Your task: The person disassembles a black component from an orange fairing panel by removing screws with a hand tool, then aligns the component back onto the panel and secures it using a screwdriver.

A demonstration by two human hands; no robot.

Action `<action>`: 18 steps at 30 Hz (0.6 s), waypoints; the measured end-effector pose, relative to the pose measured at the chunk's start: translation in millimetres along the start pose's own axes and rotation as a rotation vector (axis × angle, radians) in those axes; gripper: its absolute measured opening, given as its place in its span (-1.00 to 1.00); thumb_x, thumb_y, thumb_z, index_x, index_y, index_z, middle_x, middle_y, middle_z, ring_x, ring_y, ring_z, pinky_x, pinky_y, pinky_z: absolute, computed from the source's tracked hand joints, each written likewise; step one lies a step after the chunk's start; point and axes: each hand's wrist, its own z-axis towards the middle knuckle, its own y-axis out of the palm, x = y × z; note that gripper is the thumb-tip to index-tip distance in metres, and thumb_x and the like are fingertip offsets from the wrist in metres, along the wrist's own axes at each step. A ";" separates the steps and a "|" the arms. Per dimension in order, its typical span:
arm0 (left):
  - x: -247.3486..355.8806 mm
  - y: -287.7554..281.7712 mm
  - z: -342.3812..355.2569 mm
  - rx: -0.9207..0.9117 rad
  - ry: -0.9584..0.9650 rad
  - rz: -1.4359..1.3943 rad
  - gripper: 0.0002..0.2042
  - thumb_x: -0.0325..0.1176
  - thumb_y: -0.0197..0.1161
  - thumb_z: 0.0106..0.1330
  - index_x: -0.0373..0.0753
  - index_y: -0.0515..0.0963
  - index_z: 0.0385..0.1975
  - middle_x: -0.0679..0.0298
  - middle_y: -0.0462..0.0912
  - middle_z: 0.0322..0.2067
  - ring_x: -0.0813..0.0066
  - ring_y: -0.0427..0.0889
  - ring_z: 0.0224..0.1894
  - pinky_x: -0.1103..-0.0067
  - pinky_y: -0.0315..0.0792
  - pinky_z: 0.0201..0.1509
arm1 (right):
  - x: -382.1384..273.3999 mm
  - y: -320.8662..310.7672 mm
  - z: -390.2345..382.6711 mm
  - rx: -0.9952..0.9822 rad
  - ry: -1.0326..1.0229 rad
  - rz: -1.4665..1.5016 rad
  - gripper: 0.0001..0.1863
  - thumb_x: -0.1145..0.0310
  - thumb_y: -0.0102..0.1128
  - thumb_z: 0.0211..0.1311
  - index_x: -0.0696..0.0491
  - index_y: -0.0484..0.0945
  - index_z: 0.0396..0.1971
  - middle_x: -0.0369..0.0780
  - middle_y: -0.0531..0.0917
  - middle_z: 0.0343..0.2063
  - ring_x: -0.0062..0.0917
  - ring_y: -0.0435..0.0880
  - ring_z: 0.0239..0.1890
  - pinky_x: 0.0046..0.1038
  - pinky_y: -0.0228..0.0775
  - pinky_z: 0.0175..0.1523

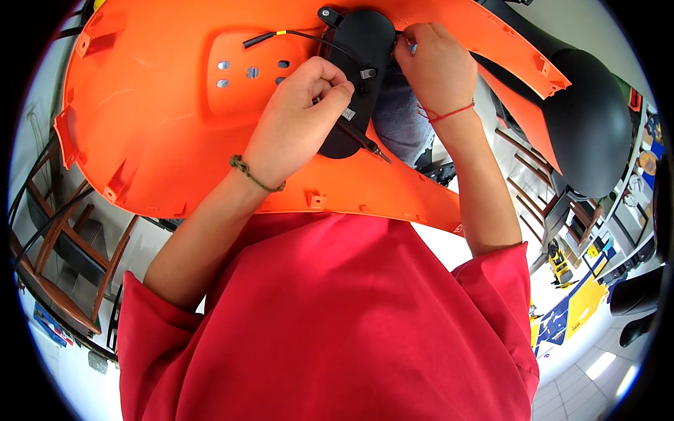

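A large orange plastic shell [158, 144] lies in front of me, with a long rounded black housing [368, 42] on it. My left hand [298, 116] is closed over the housing's left side, thumb against curled fingers. From under it sticks out a slim black pointed tool [364, 139], its tip down to the right. At the housing's upper right edge my right hand [441, 70] pinches; what lies between its fingertips is too small to make out. A thin black cable [302, 34] with a yellow band runs from the housing to a loose plug end. A small metal clip [368, 73] sits on the housing.
Mounting tabs line the shell's rim, and its recess [235, 102] has several holes. Blue denim [404, 116] shows beside the housing. Wooden chair frames [70, 245] stand at the left. A black rounded part [586, 123] and more chairs are at the right.
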 end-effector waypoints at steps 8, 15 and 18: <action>0.4 -1.0 -0.6 0.009 0.035 -0.011 -0.86 -0.39 0.11 0.38 -0.35 0.42 -0.29 0.43 0.42 -0.57 0.76 0.30 -0.51 0.69 0.18 -0.46 | 26.0 4.4 9.7 -0.090 -0.296 0.083 -0.87 0.35 0.27 0.08 0.03 0.60 -0.37 -0.26 0.63 -0.44 -0.32 0.65 -0.42 -0.35 0.51 -0.32; 0.9 -4.7 -2.3 0.020 -0.007 -0.036 -0.90 -0.41 0.09 0.38 -0.32 0.42 -0.26 0.44 0.46 -0.51 0.77 0.35 -0.44 0.72 0.24 -0.36 | 26.8 -5.8 17.9 -0.092 -0.428 0.232 -0.86 0.40 0.27 0.07 0.06 0.60 -0.34 -0.23 0.62 -0.44 -0.31 0.65 -0.43 -0.36 0.51 -0.31; 0.2 -3.7 -2.9 0.035 0.015 -0.065 -0.87 -0.39 0.11 0.37 -0.34 0.42 -0.28 0.41 0.46 -0.54 0.75 0.35 -0.46 0.69 0.24 -0.39 | 15.1 -4.7 13.0 -0.119 -0.223 0.200 -0.86 0.31 0.24 0.09 0.06 0.58 -0.49 -0.19 0.59 -0.53 -0.24 0.63 -0.45 -0.25 0.51 -0.33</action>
